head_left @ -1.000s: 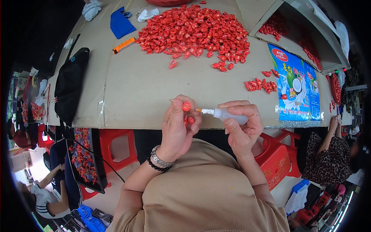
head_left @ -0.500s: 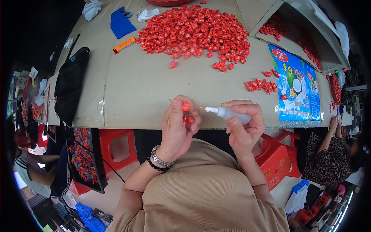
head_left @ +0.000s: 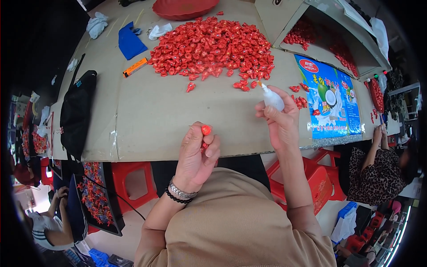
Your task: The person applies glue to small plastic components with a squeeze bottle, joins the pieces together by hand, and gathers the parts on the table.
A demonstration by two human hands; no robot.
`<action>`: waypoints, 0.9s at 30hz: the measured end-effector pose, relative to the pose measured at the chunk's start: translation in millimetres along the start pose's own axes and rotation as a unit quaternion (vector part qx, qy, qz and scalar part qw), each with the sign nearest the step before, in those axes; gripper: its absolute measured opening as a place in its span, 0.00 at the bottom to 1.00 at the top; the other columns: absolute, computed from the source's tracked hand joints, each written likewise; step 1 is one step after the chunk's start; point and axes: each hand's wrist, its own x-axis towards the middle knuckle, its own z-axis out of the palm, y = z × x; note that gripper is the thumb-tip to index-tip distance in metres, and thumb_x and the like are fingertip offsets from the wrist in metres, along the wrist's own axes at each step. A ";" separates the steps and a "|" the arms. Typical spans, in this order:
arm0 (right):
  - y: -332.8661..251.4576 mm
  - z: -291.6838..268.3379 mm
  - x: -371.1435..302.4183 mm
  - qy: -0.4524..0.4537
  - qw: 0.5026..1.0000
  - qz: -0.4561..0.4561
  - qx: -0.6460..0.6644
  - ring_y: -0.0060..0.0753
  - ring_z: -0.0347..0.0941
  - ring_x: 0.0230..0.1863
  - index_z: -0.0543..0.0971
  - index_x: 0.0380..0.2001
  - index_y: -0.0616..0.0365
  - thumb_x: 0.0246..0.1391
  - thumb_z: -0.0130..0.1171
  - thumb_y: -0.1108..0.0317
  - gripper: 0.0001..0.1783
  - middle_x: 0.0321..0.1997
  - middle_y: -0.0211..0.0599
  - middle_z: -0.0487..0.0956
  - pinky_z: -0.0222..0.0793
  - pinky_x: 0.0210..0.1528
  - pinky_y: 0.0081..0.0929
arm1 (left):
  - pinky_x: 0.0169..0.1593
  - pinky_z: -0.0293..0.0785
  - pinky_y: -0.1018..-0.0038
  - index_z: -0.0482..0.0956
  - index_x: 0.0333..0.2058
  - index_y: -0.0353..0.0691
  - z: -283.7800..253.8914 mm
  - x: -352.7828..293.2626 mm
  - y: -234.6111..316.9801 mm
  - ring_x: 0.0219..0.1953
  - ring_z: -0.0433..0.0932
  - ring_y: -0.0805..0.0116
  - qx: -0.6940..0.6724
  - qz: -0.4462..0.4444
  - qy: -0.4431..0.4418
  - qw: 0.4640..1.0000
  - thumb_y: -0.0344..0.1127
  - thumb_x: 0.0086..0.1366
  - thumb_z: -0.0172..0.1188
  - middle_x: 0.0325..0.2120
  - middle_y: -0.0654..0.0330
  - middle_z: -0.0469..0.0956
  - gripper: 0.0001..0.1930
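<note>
My left hand [head_left: 195, 155], wearing a watch and black beads, is closed just over the table's near edge. A small glossy red piece [head_left: 206, 130] is pinched between its thumb and forefinger, and a bit of red also shows among the lower fingers. Farther right and forward, my right hand [head_left: 284, 122] is wrapped round a white squeeze bottle [head_left: 273, 100]. The bottle's thin nozzle tilts up and away, next to a few loose red pieces [head_left: 241, 85]. Beyond them lies a large heap of the same red pieces [head_left: 213, 49].
A red tray [head_left: 184, 10] stands behind the heap. An orange stick-shaped pack [head_left: 135, 67], a blue cloth [head_left: 131, 42] and a black bag [head_left: 79, 111] lie leftward. At right are a blue printed sheet [head_left: 318, 122] and an open box [head_left: 284, 46]. Other people sit on both sides.
My right hand has lifted the bottle away from my left hand, forward, its nozzle now turned upward. My left hand has shifted slightly left and nearer, still holding the red piece.
</note>
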 end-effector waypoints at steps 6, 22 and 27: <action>2.6 12.3 30.9 -0.005 0.998 -0.028 -0.051 0.33 0.78 0.28 0.67 0.38 0.57 0.41 0.61 0.80 0.20 0.35 0.35 0.74 0.76 0.28 0.24 | 0.17 0.52 0.85 0.71 0.32 0.46 -8.4 0.7 10.0 0.20 0.61 0.80 -0.022 0.008 -0.018 1.000 0.50 0.66 0.51 0.25 0.69 0.70 0.13; 17.5 17.7 41.5 -0.040 0.698 -0.268 -0.662 0.47 0.75 0.31 0.77 0.30 0.56 0.39 0.63 0.79 0.11 0.31 0.36 0.74 0.68 0.29 0.41 | 0.18 0.56 0.86 0.72 0.36 0.43 -6.7 -1.5 4.7 0.20 0.63 0.80 -0.004 0.006 -0.018 1.000 0.43 0.67 0.53 0.30 0.65 0.73 0.10; 20.9 13.2 50.8 -0.035 0.697 -0.279 -0.660 0.47 0.74 0.30 0.77 0.29 0.57 0.39 0.64 0.78 0.10 0.31 0.37 0.74 0.68 0.28 0.42 | 0.26 0.58 0.83 0.73 0.37 0.44 -7.6 0.5 7.8 0.23 0.63 0.79 0.007 -0.011 -0.050 0.999 0.45 0.66 0.54 0.31 0.68 0.73 0.11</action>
